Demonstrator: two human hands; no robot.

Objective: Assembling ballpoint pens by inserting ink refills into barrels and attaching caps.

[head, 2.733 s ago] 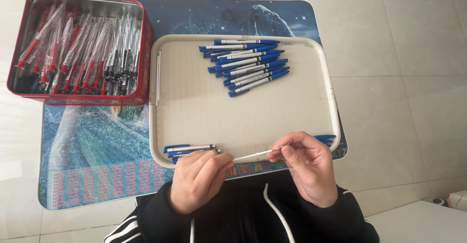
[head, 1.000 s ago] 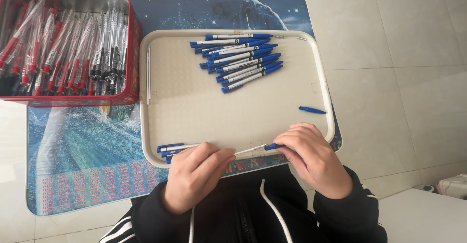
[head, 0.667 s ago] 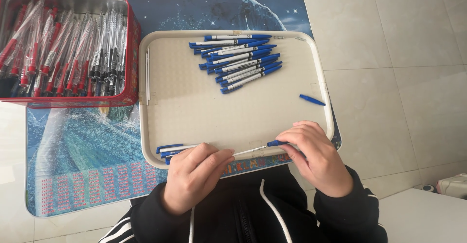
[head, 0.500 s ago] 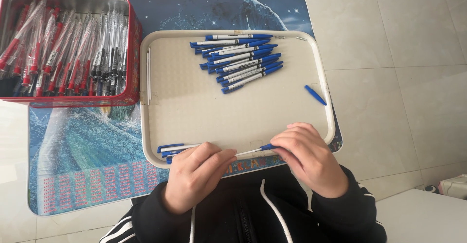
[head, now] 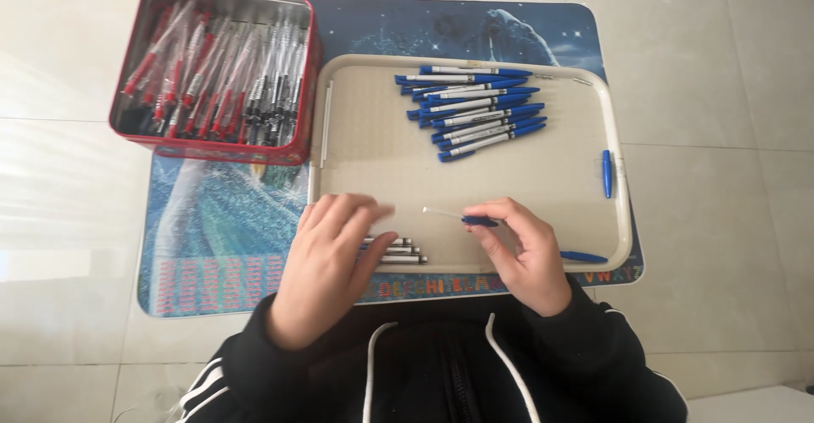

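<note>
Refill (head: 443, 213) (thin, clear, blue-tipped) sits pinched in the right hand (head: 521, 253) over the tray's (head: 623, 219) near edge; left hand (head: 326, 262) lies open-fingered on loose pen barrels (head: 397, 252).

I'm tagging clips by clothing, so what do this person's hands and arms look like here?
Both hands are bare, with no gloves, rings or watch in view. The left hand and right hand come out of long black sleeves with snug cuffs. White stripes run along the left sleeve. The top has a front zip and two white drawstrings hanging at the chest.
</note>
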